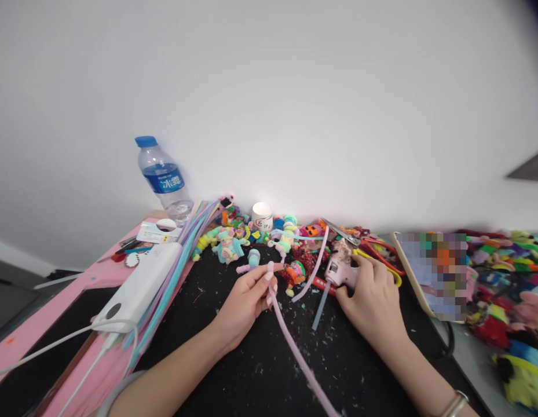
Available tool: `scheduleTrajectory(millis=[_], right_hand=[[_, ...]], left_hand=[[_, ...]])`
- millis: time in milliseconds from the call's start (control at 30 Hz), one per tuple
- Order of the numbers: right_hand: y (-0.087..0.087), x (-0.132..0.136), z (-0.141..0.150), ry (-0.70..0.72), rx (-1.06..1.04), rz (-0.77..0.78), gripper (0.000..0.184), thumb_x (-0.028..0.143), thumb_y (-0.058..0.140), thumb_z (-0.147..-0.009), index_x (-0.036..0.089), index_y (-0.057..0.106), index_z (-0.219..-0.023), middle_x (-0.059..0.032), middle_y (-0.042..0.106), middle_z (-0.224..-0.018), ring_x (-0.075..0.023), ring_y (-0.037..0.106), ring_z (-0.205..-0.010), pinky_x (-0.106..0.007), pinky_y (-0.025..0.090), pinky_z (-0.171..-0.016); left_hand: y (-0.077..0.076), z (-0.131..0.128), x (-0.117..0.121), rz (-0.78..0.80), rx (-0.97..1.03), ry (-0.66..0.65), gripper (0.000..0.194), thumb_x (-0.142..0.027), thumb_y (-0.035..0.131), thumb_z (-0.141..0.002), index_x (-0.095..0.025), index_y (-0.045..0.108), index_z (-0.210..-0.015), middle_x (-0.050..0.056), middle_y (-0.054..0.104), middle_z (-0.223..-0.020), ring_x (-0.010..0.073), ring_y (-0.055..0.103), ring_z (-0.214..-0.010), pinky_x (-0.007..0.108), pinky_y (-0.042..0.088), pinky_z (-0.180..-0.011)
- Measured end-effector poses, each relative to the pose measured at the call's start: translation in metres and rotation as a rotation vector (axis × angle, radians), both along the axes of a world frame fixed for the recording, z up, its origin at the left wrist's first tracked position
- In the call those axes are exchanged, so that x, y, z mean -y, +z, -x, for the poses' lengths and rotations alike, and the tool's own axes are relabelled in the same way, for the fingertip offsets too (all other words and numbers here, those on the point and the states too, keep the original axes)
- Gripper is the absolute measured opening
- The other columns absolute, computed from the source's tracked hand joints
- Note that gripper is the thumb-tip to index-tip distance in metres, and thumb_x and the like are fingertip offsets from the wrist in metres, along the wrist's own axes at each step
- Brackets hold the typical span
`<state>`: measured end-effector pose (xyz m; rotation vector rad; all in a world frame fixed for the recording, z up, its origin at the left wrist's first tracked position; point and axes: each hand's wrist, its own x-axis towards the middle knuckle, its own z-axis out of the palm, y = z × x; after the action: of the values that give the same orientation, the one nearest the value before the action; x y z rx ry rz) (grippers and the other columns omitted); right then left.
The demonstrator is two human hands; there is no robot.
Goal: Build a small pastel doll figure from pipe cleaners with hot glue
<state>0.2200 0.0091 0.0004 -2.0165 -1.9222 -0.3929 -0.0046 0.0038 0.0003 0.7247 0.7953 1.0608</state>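
My left hand [253,289] pinches the curled upper end of a pale pink pipe cleaner [295,347], whose long tail runs down toward the bottom edge. To its right, my right hand [375,295] is closed round a pink hot glue gun [338,267]. A translucent glue stick [321,307] pokes out of the gun's rear toward me. Another pink pipe cleaner piece [314,269] lies between the hands. Just beyond my left hand sits a small blue and lilac pipe-cleaner figure [253,259]. An orange and green figure [295,273] lies near the fingertips.
Scissors [377,252] with red handles lie behind the glue gun. A bundle of pastel pipe cleaners [171,289], a white power strip [138,289] and a water bottle [162,176] are on the left. A tablet [429,278] stands right, beside a colourful pile of pipe-cleaner pieces [498,260]. A wall rises behind.
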Motion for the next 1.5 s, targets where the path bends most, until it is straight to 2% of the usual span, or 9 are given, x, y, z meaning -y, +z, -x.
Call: scheduleTrajectory(millis=[333,500,600,700,833,967,1100,1233,1500], right_hand=[[-0.007,-0.003,-0.014,0.060,0.015,0.044,0.046,0.021,0.058,-0.066,0.006,0.053,-0.109,-0.0154,0.052,-0.096,-0.0308,0.052,-0.090,-0.040,0.044,-0.083],[-0.007,-0.003,-0.022,0.062,-0.036,0.066,0.040,0.012,0.055,-0.064,0.009,0.054,-0.104,-0.0129,0.052,-0.096,-0.0271,0.054,-0.089,-0.036,0.046,-0.081],[-0.004,-0.003,-0.023,0.033,-0.081,0.068,0.029,0.018,0.055,-0.069,0.014,0.055,-0.097,-0.0113,0.053,-0.096,-0.0262,0.056,-0.086,-0.035,0.048,-0.073],[0.001,-0.002,-0.022,0.032,-0.166,0.004,0.022,0.025,0.054,-0.073,0.017,0.055,-0.094,-0.0104,0.054,-0.096,-0.0265,0.058,-0.084,-0.035,0.048,-0.066],[0.005,-0.001,-0.017,0.140,-0.411,-0.166,0.023,0.028,0.052,-0.077,0.017,0.055,-0.096,-0.0109,0.058,-0.095,-0.0275,0.058,-0.088,-0.038,0.047,-0.075],[0.004,0.005,-0.008,0.220,-0.748,-0.029,0.026,0.033,0.053,-0.078,0.014,0.060,-0.093,-0.0116,0.067,-0.086,-0.0269,0.063,-0.077,-0.037,0.050,-0.068],[0.001,0.009,-0.001,0.358,-0.914,0.153,0.022,0.031,0.060,-0.071,0.014,0.065,-0.084,-0.0088,0.071,-0.080,-0.0241,0.065,-0.068,-0.032,0.053,-0.060],[0.000,0.011,0.001,0.467,-0.935,0.227,0.016,0.028,0.064,-0.067,0.015,0.068,-0.076,-0.0057,0.071,-0.069,-0.0215,0.064,-0.060,-0.029,0.053,-0.055],[0.001,0.011,0.002,0.512,-0.932,0.262,0.016,0.026,0.063,-0.068,0.015,0.069,-0.078,-0.0039,0.069,-0.064,-0.0198,0.063,-0.056,-0.028,0.052,-0.053]], left_hand=[[-0.002,0.002,-0.002,0.014,0.044,-0.035,0.024,-0.022,0.056,-0.083,-0.017,0.057,-0.107,0.000,0.053,-0.077,0.0059,0.043,-0.062,0.020,0.041,-0.065],[-0.005,0.003,-0.003,0.035,0.036,-0.030,0.012,-0.022,0.058,-0.082,-0.015,0.058,-0.091,0.001,0.059,-0.077,0.0060,0.047,-0.062,0.019,0.041,-0.064],[-0.005,0.003,-0.003,0.072,0.045,-0.044,0.012,-0.022,0.062,-0.079,-0.014,0.057,-0.087,0.001,0.060,-0.076,0.0059,0.048,-0.061,0.019,0.042,-0.064],[-0.004,0.002,-0.002,0.100,0.057,-0.055,0.013,-0.023,0.063,-0.078,-0.014,0.057,-0.086,0.001,0.060,-0.075,0.0051,0.046,-0.058,0.018,0.042,-0.061],[-0.005,0.002,-0.001,0.123,0.067,-0.065,0.016,-0.025,0.064,-0.077,-0.014,0.058,-0.087,0.002,0.061,-0.078,0.0040,0.044,-0.054,0.018,0.042,-0.057],[-0.007,0.001,-0.001,0.171,0.084,-0.056,0.015,-0.024,0.066,-0.075,-0.013,0.058,-0.082,0.002,0.063,-0.077,0.0031,0.044,-0.051,0.017,0.041,-0.054],[-0.006,0.001,-0.002,0.213,0.114,-0.053,0.013,-0.021,0.067,-0.075,-0.013,0.057,-0.078,0.001,0.061,-0.072,0.0024,0.044,-0.050,0.015,0.042,-0.053],[-0.004,0.002,-0.002,0.254,0.166,-0.063,0.011,-0.018,0.066,-0.075,-0.012,0.057,-0.077,0.000,0.060,-0.072,0.0016,0.044,-0.049,0.014,0.043,-0.053],[-0.003,0.001,0.000,0.280,0.194,-0.150,0.010,-0.019,0.065,-0.077,-0.013,0.058,-0.080,0.000,0.057,-0.076,0.0010,0.045,-0.051,0.014,0.043,-0.053]])
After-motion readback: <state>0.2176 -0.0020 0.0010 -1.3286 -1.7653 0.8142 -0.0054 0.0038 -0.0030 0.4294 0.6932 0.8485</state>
